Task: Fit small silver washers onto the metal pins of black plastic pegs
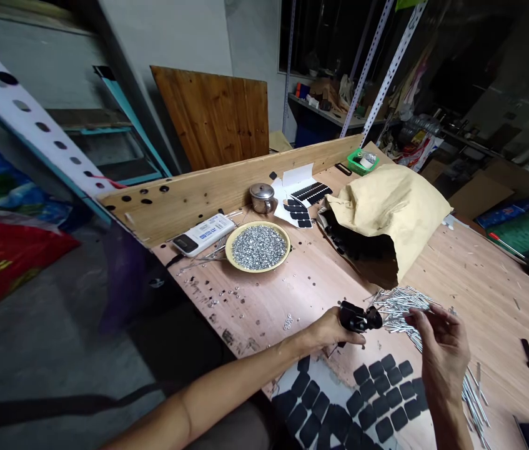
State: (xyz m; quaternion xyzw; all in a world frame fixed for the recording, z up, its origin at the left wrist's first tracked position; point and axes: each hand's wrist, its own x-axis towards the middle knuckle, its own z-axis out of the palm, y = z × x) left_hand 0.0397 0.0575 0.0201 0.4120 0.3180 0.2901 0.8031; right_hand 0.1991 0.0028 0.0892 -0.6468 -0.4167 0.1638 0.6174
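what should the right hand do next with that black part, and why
Probably bring the right hand in to the black part held in the left hand. Its fingertips are pinched and raised just beside that part, above the pile of silver metal rods, though whether they hold a rod is hard to tell.

Left hand (pixel 327 330) partly hides the black part (pixel 358 317). Black pad sheet (pixel 367 400) is cut off at lower frame edge.
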